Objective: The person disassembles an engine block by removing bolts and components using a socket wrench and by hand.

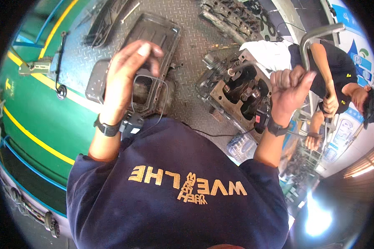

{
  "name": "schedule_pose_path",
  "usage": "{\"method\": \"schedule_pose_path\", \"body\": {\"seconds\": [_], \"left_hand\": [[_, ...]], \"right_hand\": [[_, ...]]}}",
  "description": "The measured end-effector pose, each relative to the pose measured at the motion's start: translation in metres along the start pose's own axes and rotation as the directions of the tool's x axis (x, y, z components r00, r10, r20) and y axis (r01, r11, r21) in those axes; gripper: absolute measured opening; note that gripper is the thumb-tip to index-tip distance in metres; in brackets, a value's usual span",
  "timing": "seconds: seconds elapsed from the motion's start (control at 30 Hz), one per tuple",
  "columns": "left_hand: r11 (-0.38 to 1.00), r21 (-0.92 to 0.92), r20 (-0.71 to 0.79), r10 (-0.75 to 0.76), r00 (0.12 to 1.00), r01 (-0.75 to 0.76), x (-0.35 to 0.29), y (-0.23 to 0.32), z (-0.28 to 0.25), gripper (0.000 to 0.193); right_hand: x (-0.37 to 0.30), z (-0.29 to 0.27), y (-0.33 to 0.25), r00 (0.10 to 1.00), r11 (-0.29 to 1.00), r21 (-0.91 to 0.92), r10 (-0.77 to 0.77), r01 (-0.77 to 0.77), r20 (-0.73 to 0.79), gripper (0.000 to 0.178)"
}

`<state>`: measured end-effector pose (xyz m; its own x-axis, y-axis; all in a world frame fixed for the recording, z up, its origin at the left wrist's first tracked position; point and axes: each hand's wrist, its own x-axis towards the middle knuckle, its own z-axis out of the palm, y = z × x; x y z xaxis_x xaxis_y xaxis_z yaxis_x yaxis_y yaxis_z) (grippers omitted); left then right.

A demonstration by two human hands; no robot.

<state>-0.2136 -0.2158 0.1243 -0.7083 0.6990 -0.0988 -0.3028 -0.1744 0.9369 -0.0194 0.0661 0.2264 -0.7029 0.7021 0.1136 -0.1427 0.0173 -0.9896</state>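
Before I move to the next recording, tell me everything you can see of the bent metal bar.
The bent metal bar is a smooth, round, silver-grey rod with highlights along it. It rises from the closed right grip, bends sharply, then slants up toward the picture's right, ending free at the upper right. The fist hides its lower part; no other contact shows.

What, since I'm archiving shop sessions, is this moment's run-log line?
left hand: loosely curled, apparently empty, near dark metal pan | right hand: gripping bent metal bar | nearby: engine block | far right: co-worker
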Motion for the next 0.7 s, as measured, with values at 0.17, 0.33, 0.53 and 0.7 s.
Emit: {"method": "schedule_pose_path", "body": {"seconds": [0.17, 0.33, 0.53, 0.7], "left_hand": [[0.977, 0.045, 0.225, 0.193, 0.955, -0.208, 0.008, 0.039, 0.076, 0.039], [0.76, 0.006, 0.334, 0.611, 0.717, -0.65, 0.026, 0.103, 0.161, 0.039], [0.671, 0.057, 0.483, 0.629, 0.609, -0.739, 0.038, 0.143, 0.235, 0.05], [0.815, 0.19, 0.489, 0.404, 0.773, -0.547, 0.068, 0.138, 0.271, 0.036]], "right_hand": [[-0.026, -0.029, 0.011, 0.998, 0.994, 0.104, -0.021, 0.026, -0.055, 0.058], [-0.039, -0.039, 0.017, 0.995, 0.993, 0.087, -0.076, 0.08, -0.057, 0.054], [-0.041, -0.057, 0.027, 0.99, 0.986, 0.107, -0.131, 0.126, 0.045, 0.052], [-0.054, -0.042, 0.032, 0.993, 0.995, 0.01, -0.098, 0.097, 0.067, 0.053]]}}
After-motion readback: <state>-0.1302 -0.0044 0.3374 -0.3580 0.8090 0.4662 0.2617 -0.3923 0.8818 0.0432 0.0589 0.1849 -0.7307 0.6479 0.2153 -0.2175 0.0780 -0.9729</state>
